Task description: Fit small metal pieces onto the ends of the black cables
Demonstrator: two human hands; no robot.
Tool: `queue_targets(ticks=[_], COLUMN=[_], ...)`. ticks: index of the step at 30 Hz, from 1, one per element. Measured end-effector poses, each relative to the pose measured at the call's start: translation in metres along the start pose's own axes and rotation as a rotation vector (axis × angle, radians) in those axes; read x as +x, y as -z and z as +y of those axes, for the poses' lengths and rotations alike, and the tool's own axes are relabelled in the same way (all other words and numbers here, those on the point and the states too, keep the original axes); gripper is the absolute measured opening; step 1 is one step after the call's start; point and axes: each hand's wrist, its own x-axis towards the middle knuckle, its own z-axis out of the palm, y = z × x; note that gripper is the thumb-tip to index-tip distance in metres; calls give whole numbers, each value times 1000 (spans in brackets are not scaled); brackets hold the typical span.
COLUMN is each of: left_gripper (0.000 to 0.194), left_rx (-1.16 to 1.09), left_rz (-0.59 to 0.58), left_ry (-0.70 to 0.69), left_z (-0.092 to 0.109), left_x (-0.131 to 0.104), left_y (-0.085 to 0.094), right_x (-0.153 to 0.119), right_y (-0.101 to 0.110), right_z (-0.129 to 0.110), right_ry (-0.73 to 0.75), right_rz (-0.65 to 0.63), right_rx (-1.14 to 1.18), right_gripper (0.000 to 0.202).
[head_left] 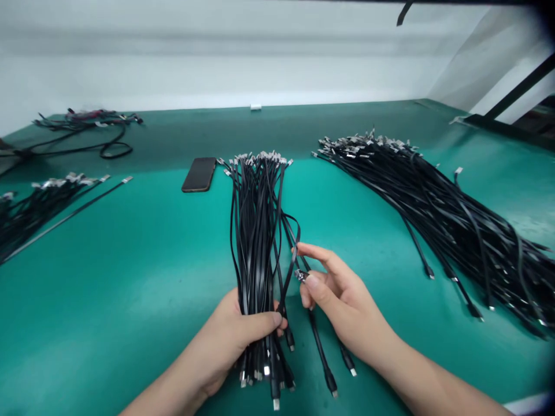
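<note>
My left hand (243, 329) is wrapped round the lower part of a bundle of flat black cables (255, 231), its thumb lying across the front. Small silver-ended plugs stick out below the fist, and more plugs fan out at the bundle's far end. Just right of the bundle, my right hand (342, 294) pinches a small shiny black piece (300, 275) between thumb and fingers; its kind is too small to tell. The right index fingertip reaches a looped cable (292, 260) at the bundle's side. A few loose cable ends (323, 358) lie on the green mat beneath this hand.
A large heap of black cables (455, 219) spreads along the right. Another pile of cables (47, 202) lies at the left edge. Behind it are tangled wires (95, 121). A phone (199, 174) rests left of the bundle on the green mat (143, 277). A small white object (255, 107) sits by the back wall.
</note>
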Motion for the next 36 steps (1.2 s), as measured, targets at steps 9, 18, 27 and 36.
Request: queue_targets(ticks=[9,18,27,36], left_gripper=[25,29,27,30], left_rx=[-24,-144,-126,-108], left_rz=[-88,-174,-161,13], left_ry=[-27,47,100,81], left_z=[4,5,8,6], left_x=[-1,1,-1,-5], left_y=[3,12,12,1], right_x=[-2,-1,-1,-5], right_y=[-1,-1,0,17], right_z=[6,7,14,0], right_ry=[-256,-265,-160,90], right_rz=[-164,-123,-122,99], right_rx=[429,576,429,-209], right_gripper=[24,15,14,17])
